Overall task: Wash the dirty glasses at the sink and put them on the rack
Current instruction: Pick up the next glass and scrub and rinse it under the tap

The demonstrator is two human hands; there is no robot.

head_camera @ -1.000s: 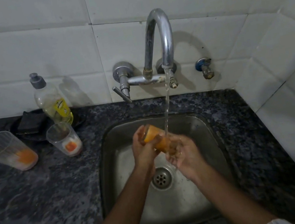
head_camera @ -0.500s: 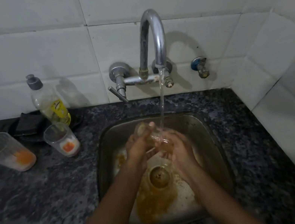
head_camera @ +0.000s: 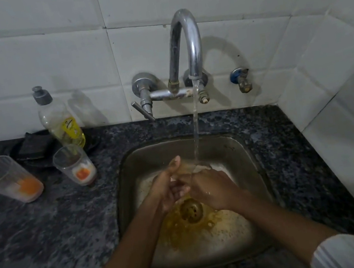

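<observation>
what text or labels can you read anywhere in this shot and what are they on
Dish soap bottle: its yellow label carries a dark script brand word and some smaller print, all too blurred to read.
Two dirty glasses on the counter: no print visible.
Tap, wall tiles, sink: no words, numbers or signs.
So nothing in this view can be quoted with confidence.

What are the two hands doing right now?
Left hand: holds the glass under the running water.
Right hand: holds the same glass.
</observation>
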